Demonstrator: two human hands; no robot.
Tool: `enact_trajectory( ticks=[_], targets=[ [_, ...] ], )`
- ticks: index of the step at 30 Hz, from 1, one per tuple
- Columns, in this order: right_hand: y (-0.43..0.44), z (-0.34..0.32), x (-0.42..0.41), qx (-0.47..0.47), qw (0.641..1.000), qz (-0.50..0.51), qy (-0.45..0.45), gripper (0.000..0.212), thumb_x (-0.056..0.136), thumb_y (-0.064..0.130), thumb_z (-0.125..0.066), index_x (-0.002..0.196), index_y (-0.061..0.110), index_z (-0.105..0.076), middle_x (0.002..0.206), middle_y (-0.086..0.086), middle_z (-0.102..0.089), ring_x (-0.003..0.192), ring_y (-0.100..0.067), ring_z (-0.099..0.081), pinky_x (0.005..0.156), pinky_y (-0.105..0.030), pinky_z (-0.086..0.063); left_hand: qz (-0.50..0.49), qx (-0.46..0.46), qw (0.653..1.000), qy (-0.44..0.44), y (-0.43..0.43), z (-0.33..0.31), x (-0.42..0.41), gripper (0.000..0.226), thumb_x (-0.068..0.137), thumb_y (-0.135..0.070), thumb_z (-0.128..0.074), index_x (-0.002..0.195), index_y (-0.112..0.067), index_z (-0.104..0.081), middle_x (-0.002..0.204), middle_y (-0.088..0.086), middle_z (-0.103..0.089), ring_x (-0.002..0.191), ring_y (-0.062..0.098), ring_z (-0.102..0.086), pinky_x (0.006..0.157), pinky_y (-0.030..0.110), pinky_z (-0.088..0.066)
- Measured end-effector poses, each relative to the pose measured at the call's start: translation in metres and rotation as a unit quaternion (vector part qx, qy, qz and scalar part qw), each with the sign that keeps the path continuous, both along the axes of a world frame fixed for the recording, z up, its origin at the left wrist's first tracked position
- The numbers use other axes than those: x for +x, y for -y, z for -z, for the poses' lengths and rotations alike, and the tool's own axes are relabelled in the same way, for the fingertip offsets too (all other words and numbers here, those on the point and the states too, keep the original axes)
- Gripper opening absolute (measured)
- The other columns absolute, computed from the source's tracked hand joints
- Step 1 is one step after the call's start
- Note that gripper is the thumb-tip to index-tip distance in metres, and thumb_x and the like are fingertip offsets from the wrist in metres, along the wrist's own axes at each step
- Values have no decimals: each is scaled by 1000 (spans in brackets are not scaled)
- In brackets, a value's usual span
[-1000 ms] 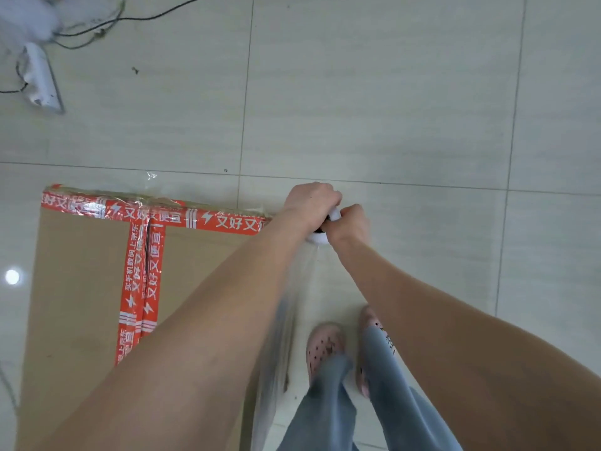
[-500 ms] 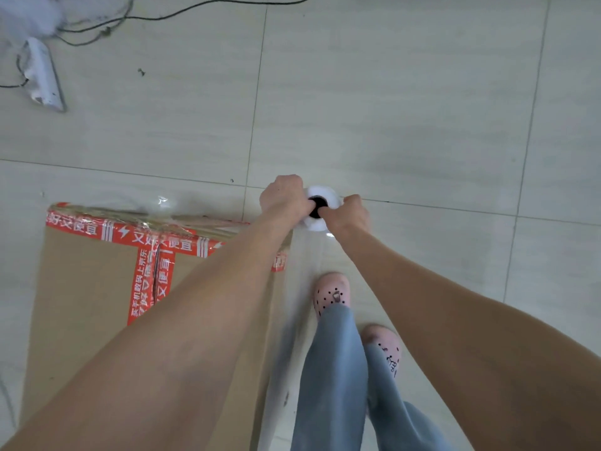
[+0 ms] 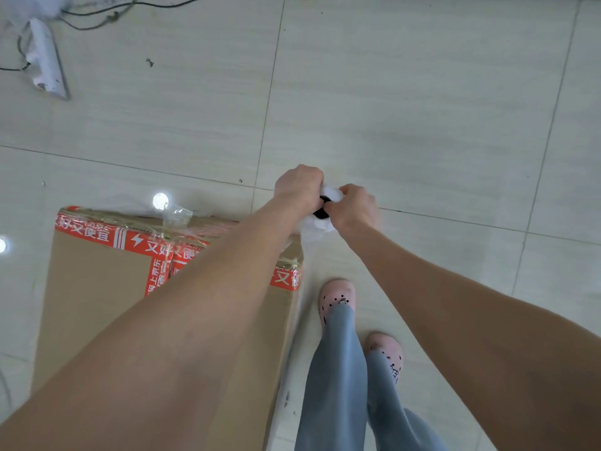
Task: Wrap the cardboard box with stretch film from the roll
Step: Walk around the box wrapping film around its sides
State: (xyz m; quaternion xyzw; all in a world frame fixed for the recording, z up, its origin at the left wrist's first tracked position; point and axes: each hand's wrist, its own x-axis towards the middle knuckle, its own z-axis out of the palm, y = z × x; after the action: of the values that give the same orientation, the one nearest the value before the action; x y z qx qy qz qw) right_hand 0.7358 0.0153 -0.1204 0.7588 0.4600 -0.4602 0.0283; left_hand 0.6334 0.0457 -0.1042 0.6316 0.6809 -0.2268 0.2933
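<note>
Both hands grip the roll [image 3: 320,222] of stretch film upright, end-on to the camera: left hand [image 3: 297,187] and right hand [image 3: 354,208] with fingers curled closed on its top, presumably so the roll can turn while film pays out. The cardboard box [image 3: 97,288] (sealed with red tape [image 3: 130,239]) stands on the floor [image 3: 422,109], roll just beyond its far right corner

Pale tiled floor [image 3: 422,109] all round, dark grout lines crossing. White power strip [image 3: 45,60] far up-left of fingers, black cables [image 3: 97,14] trailing beside it — well apart. Small dark speck [image 3: 150,62] on tile up-left. Pink perforated shoes [image 3: 336,299] below fingers, grey-blue trouser legs [image 3: 335,379] above them — one foot ahead.
</note>
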Motion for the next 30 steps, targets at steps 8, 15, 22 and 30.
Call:
enact_trajectory(
  ticks=[8, 15, 22, 30],
  targets=[
    [-28, -6, -29, 0, 999, -8, -41, 30, 80, 22, -57, 110, 24, -58, 96, 0, -62, 84, -24, -56, 64, -28, -40, -191, -21, 981, 24, -6, -9, -36, 14, 74, -21, -63, 81, -10, -57, 81, 6, -63, 74, 24, -67, 58, 27, -49],
    [-17, 3, -44, -93, 981, 94, -142, 31, 76, 24, -64, 103, 9, -61, 98, -10, -67, 83, -28, -68, 77, -42, -58, -246, -21, 968, 43, -2, -3, -50, 11, 72, -21, -61, 70, -12, -54, 79, 6, -64, 73, 24, -67, 62, 29, -53],
    [-22, 8, -60, -83, 989, 75, -92, 23, 73, 23, -69, 87, 8, -61, 80, -6, -62, 67, -21, -60, 50, -27, -46, -161, -21, 986, 25, -4, 6, -69, 18, 79, -26, -63, 82, -11, -53, 81, 2, -55, 71, 22, -56, 50, 25, -37],
    [-31, 6, -85, -59, 995, -2, -82, 11, 73, 20, -68, 80, 22, -60, 67, 7, -55, 71, -18, -58, 49, -23, -38, -16, 43, 999, 3, -8, 11, -88, 30, 80, -14, -54, 106, -22, -65, 101, 1, -62, 90, 22, -60, 65, 27, -39]
  ],
)
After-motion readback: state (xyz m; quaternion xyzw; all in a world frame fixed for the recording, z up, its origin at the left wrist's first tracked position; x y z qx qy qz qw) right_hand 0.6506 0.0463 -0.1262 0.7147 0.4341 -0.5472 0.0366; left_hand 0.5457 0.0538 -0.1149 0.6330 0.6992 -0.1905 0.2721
